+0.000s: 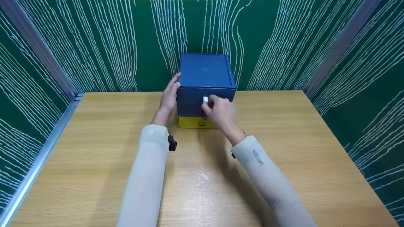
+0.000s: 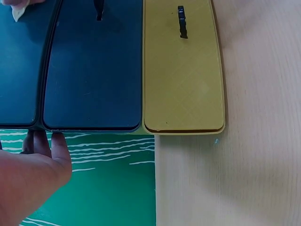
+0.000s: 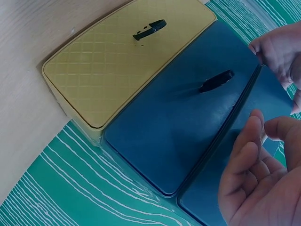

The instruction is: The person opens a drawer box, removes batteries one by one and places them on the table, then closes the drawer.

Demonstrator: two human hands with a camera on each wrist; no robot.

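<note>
A small drawer cabinet (image 1: pixel 205 70) has two blue drawers above a yellow drawer (image 2: pixel 183 80). My right hand (image 1: pixel 222 112) is in front of the upper blue drawer, thumb and forefinger pinching a small white piece (image 1: pixel 205 99) that shows at the fingertips; its kind I cannot tell. In the right wrist view the other fingers curl loosely behind the pinch. Along the cabinet's left side lies my left hand (image 1: pixel 169 97), fingers straight and touching the side wall. Black loop handles stick out from the middle drawer (image 3: pixel 155 132) and the yellow one.
The cabinet stands at the back of a wooden table (image 1: pixel 104 151), close to a green wall (image 1: pixel 151 41) with wavy white lines. Similar panels and metal posts (image 1: pixel 38 44) border the left and right sides.
</note>
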